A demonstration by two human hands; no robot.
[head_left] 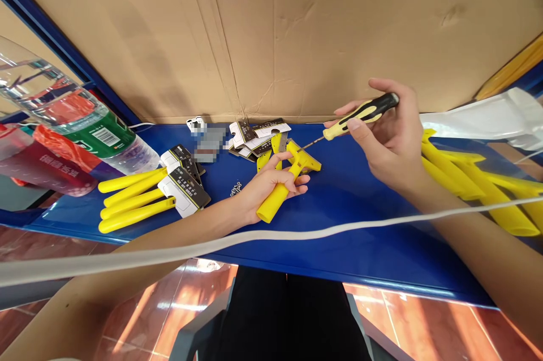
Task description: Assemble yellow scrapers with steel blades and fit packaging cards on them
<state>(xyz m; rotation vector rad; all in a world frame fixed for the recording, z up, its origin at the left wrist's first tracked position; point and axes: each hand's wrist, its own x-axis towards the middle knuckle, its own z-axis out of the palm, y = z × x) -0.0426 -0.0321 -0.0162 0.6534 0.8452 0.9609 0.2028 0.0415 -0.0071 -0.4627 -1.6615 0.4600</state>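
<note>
Left hand: clamped round yellow tool
Right hand: gripping screwdriver, apart from left
Screwdriver tip: at yellow tool's head, between hands
Screws: small pile, beside left wrist
Cards: just beyond left hand
Carded handles: yellow, left of left hand
Bottle: farther left
Yellow parts: right of right hand
Table: blue, below both hands
</note>
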